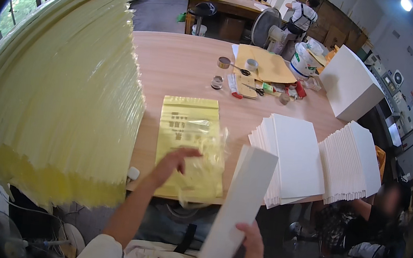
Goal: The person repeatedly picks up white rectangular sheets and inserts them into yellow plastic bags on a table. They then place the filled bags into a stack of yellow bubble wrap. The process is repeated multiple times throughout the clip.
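Bag: ylw bag [171, 143], flat on table [174, 58] by near edge; clear film crumpled over its R half, partly hiding print.
Bucket: wht bucket [305, 61], far R, stuffed w/ odds & ends, can't tell what.
L hand [168, 168]: above bag, fingers parted, forefinger out; can't tell if touching film.
R hand [251, 236]: gripping lower end of wht block [241, 205], tilted, in front of bag's R edge.
L side: big bag pile [56, 90], overhanging near edge.
R side: wht stacks [298, 161] ×2, side by side; block overlaps nearer one in view.
Back: tape rolls [251, 65] ×4, scissors [245, 72] ×2, brn envelopes [273, 65].
Others: 2 ppl, one far back [303, 14], one R [377, 212].
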